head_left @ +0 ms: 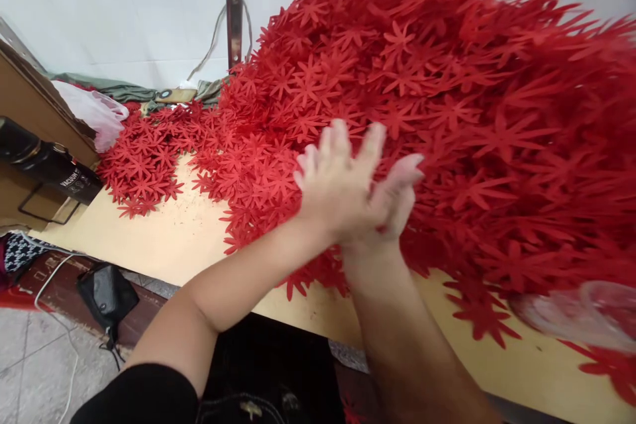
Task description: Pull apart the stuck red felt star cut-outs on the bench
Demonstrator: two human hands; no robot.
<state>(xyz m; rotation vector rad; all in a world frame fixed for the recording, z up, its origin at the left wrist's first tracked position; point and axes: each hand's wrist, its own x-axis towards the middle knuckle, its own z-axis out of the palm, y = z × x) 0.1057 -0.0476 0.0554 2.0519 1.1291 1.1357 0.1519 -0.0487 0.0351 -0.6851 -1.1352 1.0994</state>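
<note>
My left hand [335, 192] lies across my right hand [397, 202], the two touching near the palms and heels. Fingers of the left are stretched and spread, slightly blurred, with nothing seen in them. Part of the right is hidden behind the left; its thumb and some fingers point up and to the right, apart from any object. Just beyond both hands rises a large heap of red star-shaped artificial leaves [397, 79], spread over a pale wooden table [199, 238]. Whether the fingertips touch the leaves I cannot tell.
At the left stand a black vacuum flask [54, 165], a cardboard box [34, 86] and a white plastic bag [94, 109]. A clear plastic container [581, 311] lies at the right. Below the table edge sits a black pouch [106, 295]. A white tiled wall [124, 13] closes off the back.
</note>
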